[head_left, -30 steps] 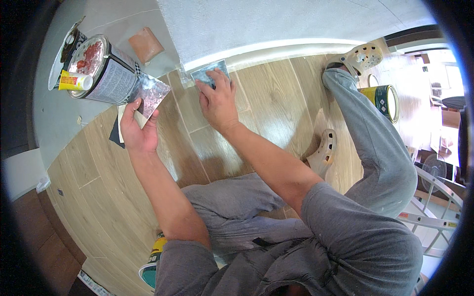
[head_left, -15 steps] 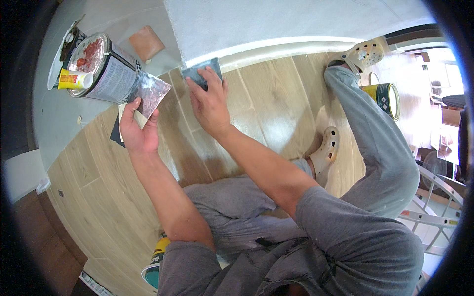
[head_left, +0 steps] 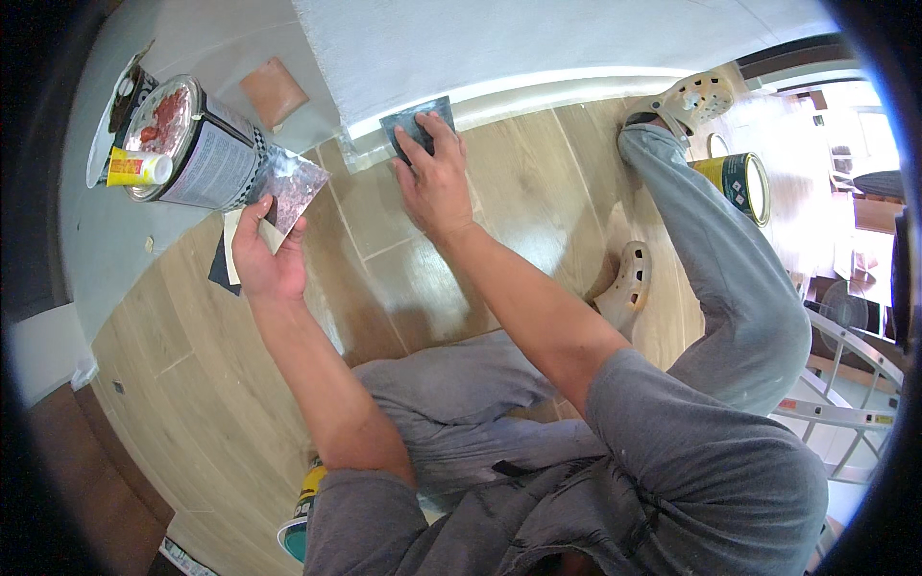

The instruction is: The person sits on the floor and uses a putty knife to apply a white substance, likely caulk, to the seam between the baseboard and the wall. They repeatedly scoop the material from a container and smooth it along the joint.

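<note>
Pinching a smeared plate, likely light, stiff, best edge-held, in my left grip; my right grip, fanned, holds a dark spreader.

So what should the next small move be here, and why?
Probably slide the dark square plate a little to the right along the pale strip at the foot of the wall: the right hand lies spread on that plate, the strip extends rightward, and the left hand holds the smeared plate clear of that path.
</note>
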Demonstrator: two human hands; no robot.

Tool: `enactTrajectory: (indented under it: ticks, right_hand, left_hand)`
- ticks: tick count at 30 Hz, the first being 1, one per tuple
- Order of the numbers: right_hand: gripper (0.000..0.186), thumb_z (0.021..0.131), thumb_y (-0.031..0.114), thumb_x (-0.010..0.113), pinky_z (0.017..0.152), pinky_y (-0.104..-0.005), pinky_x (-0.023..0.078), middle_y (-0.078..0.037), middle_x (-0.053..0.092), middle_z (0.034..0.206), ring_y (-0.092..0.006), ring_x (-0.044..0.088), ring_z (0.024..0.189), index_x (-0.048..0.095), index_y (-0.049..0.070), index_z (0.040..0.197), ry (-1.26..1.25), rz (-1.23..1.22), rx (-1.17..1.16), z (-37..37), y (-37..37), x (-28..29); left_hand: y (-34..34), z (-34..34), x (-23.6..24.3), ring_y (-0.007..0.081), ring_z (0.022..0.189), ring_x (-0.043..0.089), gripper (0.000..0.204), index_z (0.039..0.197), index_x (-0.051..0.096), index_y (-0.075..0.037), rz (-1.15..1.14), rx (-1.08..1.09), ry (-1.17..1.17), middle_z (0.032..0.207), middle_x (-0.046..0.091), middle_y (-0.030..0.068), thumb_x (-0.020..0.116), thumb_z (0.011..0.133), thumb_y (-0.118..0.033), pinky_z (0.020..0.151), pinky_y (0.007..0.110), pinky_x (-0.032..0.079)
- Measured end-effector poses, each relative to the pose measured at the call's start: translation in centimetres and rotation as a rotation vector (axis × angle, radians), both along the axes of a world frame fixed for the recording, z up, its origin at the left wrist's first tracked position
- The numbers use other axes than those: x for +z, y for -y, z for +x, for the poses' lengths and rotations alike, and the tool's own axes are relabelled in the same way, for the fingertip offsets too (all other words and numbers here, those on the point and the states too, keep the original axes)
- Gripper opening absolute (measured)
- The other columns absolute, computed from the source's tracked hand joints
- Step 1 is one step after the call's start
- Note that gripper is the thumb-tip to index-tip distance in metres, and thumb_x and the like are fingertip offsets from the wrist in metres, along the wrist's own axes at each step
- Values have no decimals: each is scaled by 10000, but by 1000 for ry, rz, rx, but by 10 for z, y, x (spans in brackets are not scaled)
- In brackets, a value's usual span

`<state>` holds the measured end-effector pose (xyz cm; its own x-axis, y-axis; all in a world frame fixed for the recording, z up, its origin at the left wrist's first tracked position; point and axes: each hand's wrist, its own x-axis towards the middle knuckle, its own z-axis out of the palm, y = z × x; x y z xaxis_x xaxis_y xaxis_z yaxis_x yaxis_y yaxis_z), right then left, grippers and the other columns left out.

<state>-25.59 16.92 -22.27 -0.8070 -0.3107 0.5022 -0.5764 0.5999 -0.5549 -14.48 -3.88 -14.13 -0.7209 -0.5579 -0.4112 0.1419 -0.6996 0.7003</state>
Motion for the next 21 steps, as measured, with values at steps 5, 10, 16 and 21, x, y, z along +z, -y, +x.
enactTrajectory:
  ticks: [5,10,16,21]
  right_hand:
    - [445,864,120,762,1153,-558,351,-196,543,1437,-386,463,1419,696,100,1304,146,68,29,1,-12,-4]
    - [446,854,112,764,1158,-543,352,-198,549,1423,-388,458,1420,704,98,1296,19,-44,-10,-5,-12,-6]
    - [447,875,56,719,1085,-508,460,-210,547,1414,-382,520,1332,688,82,1320,81,-55,-63,8,-25,9]
    - [380,992,163,576,917,-428,568,-151,600,1287,-270,600,1171,627,60,1354,538,-722,-182,12,-39,20]
  left_hand:
    - [3,-2,-5,171,914,689,211,1109,643,-59,-14,6,56,1055,678,39,687,905,-91,650,318,619]
    - [3,-3,-8,170,916,681,210,1100,640,-66,-4,-28,65,1053,665,38,695,900,-100,659,320,618]
    - [2,-5,-7,174,898,687,222,1115,629,-66,-13,-19,44,1049,665,40,688,902,-90,647,313,616]
    - [0,-3,-6,181,921,693,248,1143,620,-41,7,0,-4,1058,680,47,696,908,-59,640,268,607]
